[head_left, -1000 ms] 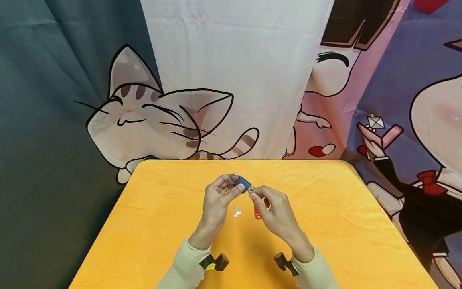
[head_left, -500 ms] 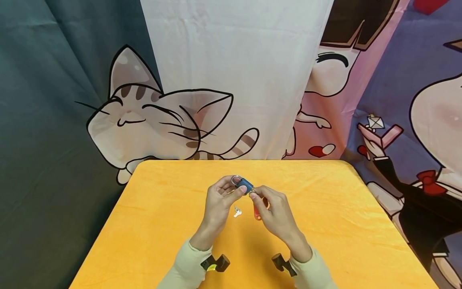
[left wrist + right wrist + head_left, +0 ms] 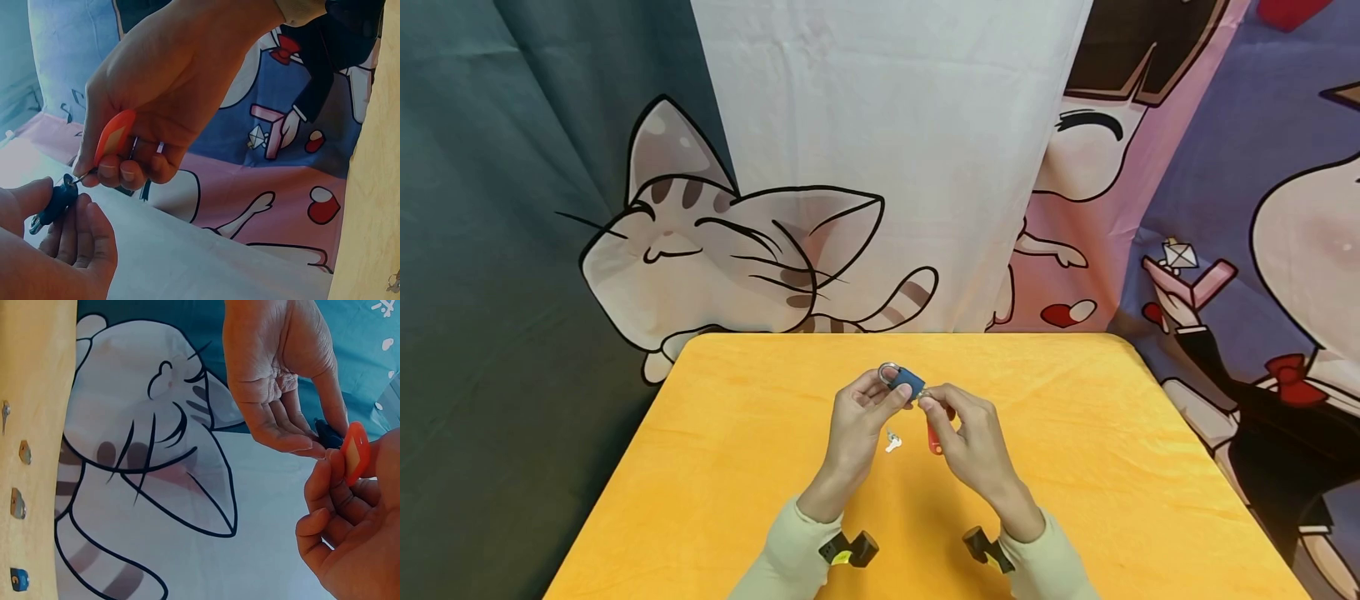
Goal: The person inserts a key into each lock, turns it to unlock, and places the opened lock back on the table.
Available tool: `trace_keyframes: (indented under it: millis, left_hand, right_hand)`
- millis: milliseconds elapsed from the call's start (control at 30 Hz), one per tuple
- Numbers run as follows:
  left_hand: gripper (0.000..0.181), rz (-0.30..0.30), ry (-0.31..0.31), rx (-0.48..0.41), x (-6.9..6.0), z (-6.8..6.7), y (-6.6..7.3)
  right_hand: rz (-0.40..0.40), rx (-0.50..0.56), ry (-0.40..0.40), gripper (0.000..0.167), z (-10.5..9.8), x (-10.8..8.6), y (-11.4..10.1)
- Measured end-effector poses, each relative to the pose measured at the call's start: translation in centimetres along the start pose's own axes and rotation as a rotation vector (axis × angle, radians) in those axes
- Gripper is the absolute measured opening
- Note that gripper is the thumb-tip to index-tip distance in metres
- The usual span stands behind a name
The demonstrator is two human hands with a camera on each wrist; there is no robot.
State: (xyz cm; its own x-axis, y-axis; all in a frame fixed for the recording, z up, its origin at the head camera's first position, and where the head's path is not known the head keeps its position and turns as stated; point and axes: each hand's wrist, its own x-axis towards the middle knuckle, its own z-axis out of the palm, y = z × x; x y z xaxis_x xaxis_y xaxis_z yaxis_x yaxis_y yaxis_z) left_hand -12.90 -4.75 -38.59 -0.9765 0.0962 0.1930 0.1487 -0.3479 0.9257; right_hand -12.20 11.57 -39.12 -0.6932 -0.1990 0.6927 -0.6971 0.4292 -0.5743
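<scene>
My left hand [image 3: 853, 425] holds a blue padlock [image 3: 907, 382] between thumb and fingers, its silver shackle pointing up and left. On the lock's right, my right hand [image 3: 973, 437] pinches a small metal key; an orange-red tag [image 3: 935, 439] hangs beneath those fingers. The left wrist view has the thin key [image 3: 80, 179] against the keyhole end of the padlock [image 3: 60, 201], with the tag [image 3: 115, 136] beside the curled fingers. How deep the key sits cannot be told. In the right wrist view, the tag [image 3: 355, 453] partly covers the dark padlock [image 3: 328, 434].
Loose silver keys [image 3: 892, 442] lie on the yellow-covered table [image 3: 700, 500] below the hands. A cartoon-printed cloth [image 3: 880, 125] hangs behind its far edge. Along the left of the right wrist view, several small metal pieces and a blue one [image 3: 20, 579] show on the pale surface.
The padlock and left hand have shifted slightly right, and the gap between the lock and the right fingertips has narrowed. The loose keys on the table have not moved.
</scene>
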Motion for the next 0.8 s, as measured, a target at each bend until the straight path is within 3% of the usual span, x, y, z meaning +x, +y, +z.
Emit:
trace_keyframes:
  millis: [267, 433, 633, 800]
  left_hand:
    - [0.024, 0.029, 0.011, 0.05, 0.0, -0.3, 0.0]
    - [0.023, 0.037, 0.016, 0.069, 0.1, -0.4, 0.1]
    - [0.025, 0.038, 0.024, 0.068, 0.2, -0.6, 0.1]
    - [0.026, 0.043, 0.02, 0.062, 0.2, -0.6, 0.3]
  right_hand:
    - [0.025, 0.042, -0.015, 0.012, 0.4, 0.3, 0.1]
    - [0.093, 0.087, -0.086, 0.012, 0.4, 0.4, 0.2]
    - [0.115, 0.123, -0.185, 0.014, -0.1, 0.9, 0.4]
    - [0.149, 0.175, -0.219, 0.017, -0.4, 1.3, 0.1]
